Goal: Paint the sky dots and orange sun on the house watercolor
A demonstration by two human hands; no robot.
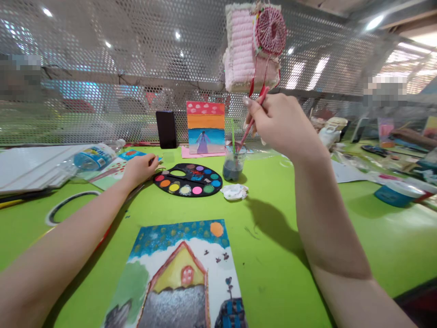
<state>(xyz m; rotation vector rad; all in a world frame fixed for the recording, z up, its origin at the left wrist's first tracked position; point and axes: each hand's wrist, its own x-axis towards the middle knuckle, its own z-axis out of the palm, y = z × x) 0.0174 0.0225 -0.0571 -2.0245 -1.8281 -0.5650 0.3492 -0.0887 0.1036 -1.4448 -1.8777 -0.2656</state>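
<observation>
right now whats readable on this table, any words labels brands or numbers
Nothing here can be read for certain.
Label on the plastic water bottle: print too small and blurred to read.
Blue and white tub: any marking too blurred to read.

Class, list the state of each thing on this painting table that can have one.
Right hand, raised, gripping paintbrush
Paintbrush, red-handled, tilted up
Left hand, down on paper
Water cup, murky, green brush inside
Paint palette, used
Tissue, crumpled
Plastic bottle, on its side
House painting, lying flat
</observation>
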